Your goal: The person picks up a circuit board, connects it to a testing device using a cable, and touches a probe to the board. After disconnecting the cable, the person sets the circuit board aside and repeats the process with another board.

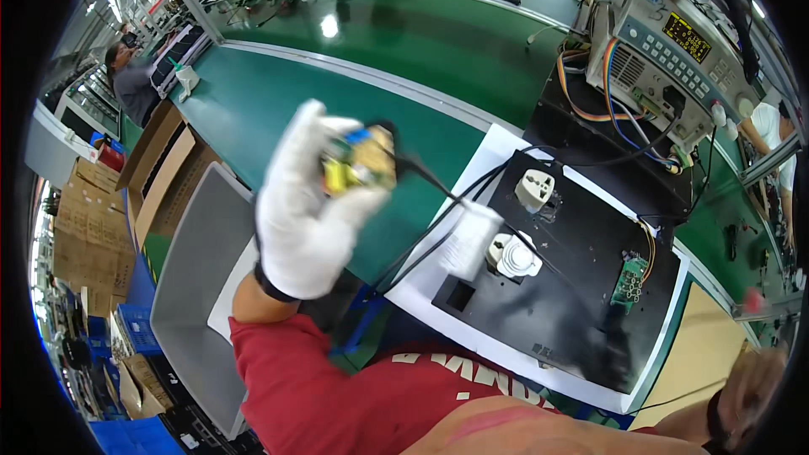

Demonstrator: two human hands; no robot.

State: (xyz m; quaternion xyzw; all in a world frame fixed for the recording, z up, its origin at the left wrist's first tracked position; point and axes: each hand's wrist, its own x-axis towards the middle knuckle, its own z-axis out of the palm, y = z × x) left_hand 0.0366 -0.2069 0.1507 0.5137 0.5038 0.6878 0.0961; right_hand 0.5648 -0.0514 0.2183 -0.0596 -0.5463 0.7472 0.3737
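My left hand, in a white glove, is raised over the green bench and closed around a small circuit board with yellow and blue parts. A black cable runs from beside the board toward the black panel. At the far lower right is my bare right hand, smeared by motion, with a dark band at the wrist; its fingers cannot be made out. The black panel lies between the hands. On it are a white power socket, a second white socket piece and a white adapter block.
A small green board with wires sits at the panel's right side. Behind the panel stands a grey test instrument with a lit display. To my left are a grey bin and open cardboard boxes. Other people work across the bench.
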